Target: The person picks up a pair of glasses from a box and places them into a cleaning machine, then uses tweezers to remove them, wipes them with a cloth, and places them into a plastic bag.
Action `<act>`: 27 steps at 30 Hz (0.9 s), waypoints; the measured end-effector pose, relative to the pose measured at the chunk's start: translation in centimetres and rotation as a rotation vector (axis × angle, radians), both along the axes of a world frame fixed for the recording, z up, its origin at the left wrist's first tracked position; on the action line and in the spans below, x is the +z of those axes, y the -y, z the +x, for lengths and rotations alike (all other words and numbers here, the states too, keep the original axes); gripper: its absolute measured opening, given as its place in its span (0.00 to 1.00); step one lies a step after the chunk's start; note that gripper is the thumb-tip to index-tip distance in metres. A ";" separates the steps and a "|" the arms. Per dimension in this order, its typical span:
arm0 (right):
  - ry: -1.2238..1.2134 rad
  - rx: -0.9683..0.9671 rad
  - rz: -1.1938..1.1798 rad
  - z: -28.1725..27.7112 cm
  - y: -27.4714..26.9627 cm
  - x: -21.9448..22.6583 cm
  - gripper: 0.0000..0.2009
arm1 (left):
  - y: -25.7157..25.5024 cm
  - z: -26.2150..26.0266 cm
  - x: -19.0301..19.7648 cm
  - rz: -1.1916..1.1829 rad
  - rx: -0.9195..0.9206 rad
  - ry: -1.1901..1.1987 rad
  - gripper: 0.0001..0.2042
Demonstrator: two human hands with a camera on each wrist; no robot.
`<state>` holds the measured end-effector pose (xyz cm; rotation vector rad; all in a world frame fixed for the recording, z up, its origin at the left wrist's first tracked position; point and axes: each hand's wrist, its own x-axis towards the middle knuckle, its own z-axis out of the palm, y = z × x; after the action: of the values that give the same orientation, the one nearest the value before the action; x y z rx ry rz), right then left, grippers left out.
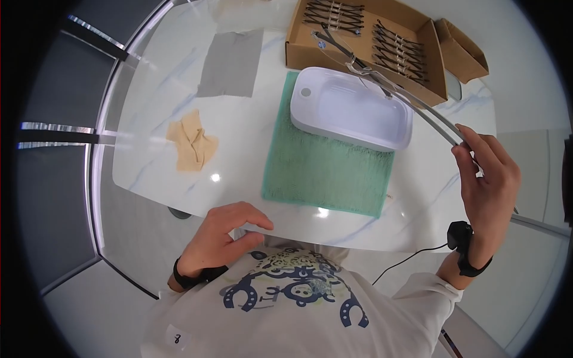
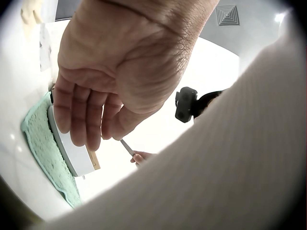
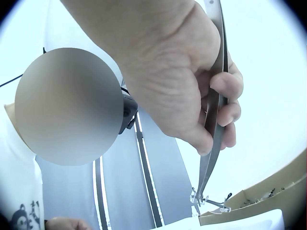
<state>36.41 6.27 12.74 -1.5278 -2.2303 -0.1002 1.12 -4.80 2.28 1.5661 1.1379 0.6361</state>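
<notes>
My right hand [image 1: 492, 170] pinches a pair of long metal tweezers [image 3: 209, 155] between thumb and fingers. At the far end of the tweezers, a pair of clear eyeglasses with dark temples [image 3: 221, 207] hangs between the prongs. In the head view these glasses overlap the white plastic tub [image 1: 352, 113] and the near wall of the cardboard box. The tub lies on a green mat [image 1: 328, 176]. My left hand [image 1: 224, 232] hovers by the table's front edge, fingers loosely bent, holding nothing. Its palm shows in the left wrist view.
A cardboard box [image 1: 370, 36] at the back holds two rows of similar glasses. A smaller brown carton [image 1: 462, 51] stands to its right. A grey cloth [image 1: 231, 64] and a crumpled tan cloth [image 1: 192, 142] lie on the left of the marbled table [image 1: 143, 143].
</notes>
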 end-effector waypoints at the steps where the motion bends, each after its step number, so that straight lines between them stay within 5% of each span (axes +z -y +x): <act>1: -0.004 0.007 -0.017 0.2 0.3 0.0 0.12 | 0.1 0.1 0.1 -0.014 0.001 0.000 0.11; 27: 0.342 0.012 -0.042 0.8 0.8 -3.1 0.10 | 0.3 2.2 0.1 -0.036 -0.070 -0.029 0.11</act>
<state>37.16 5.46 9.64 -1.6201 -2.5167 -0.3359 3.30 -5.06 2.40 1.5815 1.1053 0.5453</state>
